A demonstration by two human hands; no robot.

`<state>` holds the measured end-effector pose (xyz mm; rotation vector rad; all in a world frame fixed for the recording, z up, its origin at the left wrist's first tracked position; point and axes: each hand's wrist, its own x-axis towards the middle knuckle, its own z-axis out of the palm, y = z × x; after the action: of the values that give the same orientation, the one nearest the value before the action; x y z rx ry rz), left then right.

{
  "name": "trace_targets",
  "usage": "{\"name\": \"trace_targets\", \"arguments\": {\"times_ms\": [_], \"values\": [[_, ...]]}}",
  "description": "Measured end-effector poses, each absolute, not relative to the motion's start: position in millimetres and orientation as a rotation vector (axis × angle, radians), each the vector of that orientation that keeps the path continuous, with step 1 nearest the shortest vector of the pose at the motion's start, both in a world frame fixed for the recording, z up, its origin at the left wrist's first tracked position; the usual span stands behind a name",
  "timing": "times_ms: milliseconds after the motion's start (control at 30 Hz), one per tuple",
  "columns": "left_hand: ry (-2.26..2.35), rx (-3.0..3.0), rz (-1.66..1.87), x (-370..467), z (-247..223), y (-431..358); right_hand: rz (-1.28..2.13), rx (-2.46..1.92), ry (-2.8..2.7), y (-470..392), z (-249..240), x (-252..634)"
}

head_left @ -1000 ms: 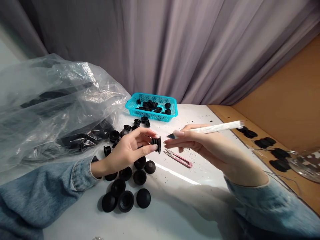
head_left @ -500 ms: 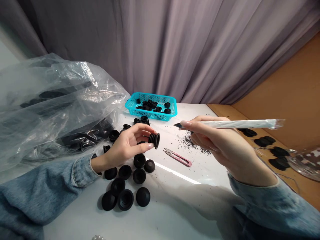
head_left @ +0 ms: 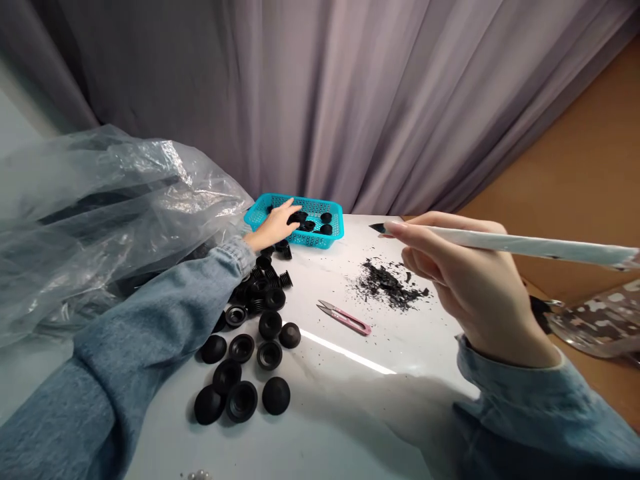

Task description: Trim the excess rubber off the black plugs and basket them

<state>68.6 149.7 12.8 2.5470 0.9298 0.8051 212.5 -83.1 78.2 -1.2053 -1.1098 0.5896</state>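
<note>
My left hand (head_left: 276,225) reaches over the turquoise basket (head_left: 327,244), fingers spread apart. Black rubber parts (head_left: 326,229) lie in that basket, some right beside the fingertips; nothing is visibly gripped. Held like a pen in my right hand (head_left: 465,287) is a slim craft knife (head_left: 530,244) with a white wrapped handle and a dark pointed tip. The knife hovers above the table, touching nothing. Below it lies a heap of black shavings (head_left: 390,283). Pink thread snips (head_left: 345,317) rest on the white table between my two arms.
Several black ribbed rubber plugs (head_left: 242,401) are spread over the table's left side, partly behind my left sleeve. A large clear plastic bag (head_left: 150,193) with dark contents stands at the left. Grey curtains (head_left: 310,87) hang behind, and a clear patterned container (head_left: 595,320) is at the right.
My left hand has moved away from me into the basket, and the black ribbed plug it held is no longer seen in its grip. My right hand has shifted slightly, still holding the knife.
</note>
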Motion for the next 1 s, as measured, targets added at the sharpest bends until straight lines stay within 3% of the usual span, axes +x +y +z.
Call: {"name": "trace_targets", "arguments": {"times_ms": [133,300,633,700,833,1000], "values": [[0.914,2.663,0.531,37.7,6.5,111.1,0.542,-1.335,-1.203,-85.4,80.7,212.7],[0.825,2.676,0.231,14.9,-5.5,81.9,0.757,-1.502,-1.66,-72.0,68.8,210.2],[0.715,2.578,0.506,14.2,19.3,37.2,0.595,-1.602,-1.636,-60.7,-6.3,206.2],[0.647,2.363,0.575,4.9,24.3,23.6,0.481,-1.655,-1.615,-67.6,-18.5,213.2],[0.624,1.681,0.393,-8.4,25.0,6.8,0.065,-1.721,-2.037,-77.6,-35.0,225.2],[0.593,1.163,0.294,-6.9,23.5,-1.8,-0.053,-1.683,-2.234,-80.1,-45.3,221.5]]}}
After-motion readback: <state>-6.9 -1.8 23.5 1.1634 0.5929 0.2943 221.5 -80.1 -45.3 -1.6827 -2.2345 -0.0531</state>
